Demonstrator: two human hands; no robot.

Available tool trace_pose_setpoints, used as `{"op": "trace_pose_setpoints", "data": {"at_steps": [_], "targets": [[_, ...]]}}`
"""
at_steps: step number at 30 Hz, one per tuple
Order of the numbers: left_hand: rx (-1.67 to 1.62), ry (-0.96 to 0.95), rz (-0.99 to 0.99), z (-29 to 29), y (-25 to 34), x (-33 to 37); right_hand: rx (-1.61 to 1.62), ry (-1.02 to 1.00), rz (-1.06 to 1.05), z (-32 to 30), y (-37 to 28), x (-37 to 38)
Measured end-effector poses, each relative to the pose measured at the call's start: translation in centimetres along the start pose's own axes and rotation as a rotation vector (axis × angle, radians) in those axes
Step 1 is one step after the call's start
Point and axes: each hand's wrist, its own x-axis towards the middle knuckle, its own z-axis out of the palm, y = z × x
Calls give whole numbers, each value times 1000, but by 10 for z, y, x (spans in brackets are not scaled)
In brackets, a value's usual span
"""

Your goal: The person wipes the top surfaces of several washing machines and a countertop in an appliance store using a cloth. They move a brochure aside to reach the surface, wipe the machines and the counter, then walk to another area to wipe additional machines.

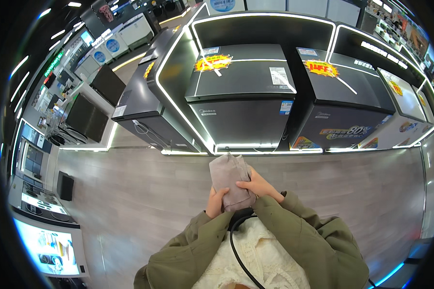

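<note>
Both my hands hold a folded greyish-pink cloth (230,176) in front of my body. My left hand (216,200) grips its lower left side, with the thumb laid across the front. On the right side, my right hand (260,185) closes around the edge, its thumb also on top of the cloth. The fingers behind the cloth are hidden. Beyond the cloth stands a dark grey chest freezer (246,123) with a lid on top, a yellow and red starburst tag and a white label. My hands are apart from it.
More freezers stand to the right, a dark one (347,115) and a white one (400,123), in lit-edged bays. Another dark freezer (147,127) is at the left. A black box (65,186) and a bright screen (48,248) stand farther left on the grey floor (140,192).
</note>
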Motion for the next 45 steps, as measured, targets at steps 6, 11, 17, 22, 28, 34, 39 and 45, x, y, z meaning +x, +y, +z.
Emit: {"op": "trace_pose_setpoints", "data": {"at_steps": [6, 11, 17, 22, 28, 34, 39, 45], "targets": [[-51, -28, -82, 55, 36, 99, 56, 27, 66, -69, -36, 77], [-77, -141, -154, 74, 55, 205, 52, 157, 155, -122, -51, 149], [62, -346, -74, 86, 127, 348, 13, 233, 22, -163, -112, 279], [228, -324, 27, 83, 181, 443, -42, 346, -150, -218, -138, 394], [1128, 51, 561, 35, 145, 559, -1337, 760, -156, -245, -96, 462], [1605, 161, 618, 42, 142, 590, -1575, 543, -29, -231, -73, 480], [1757, 161, 519, 44, 141, 584, -1643, 493, -138, -249, -84, 508], [1740, 167, 518, 46, 140, 593, -1718, 546, -163, -303, -97, 593]]}}
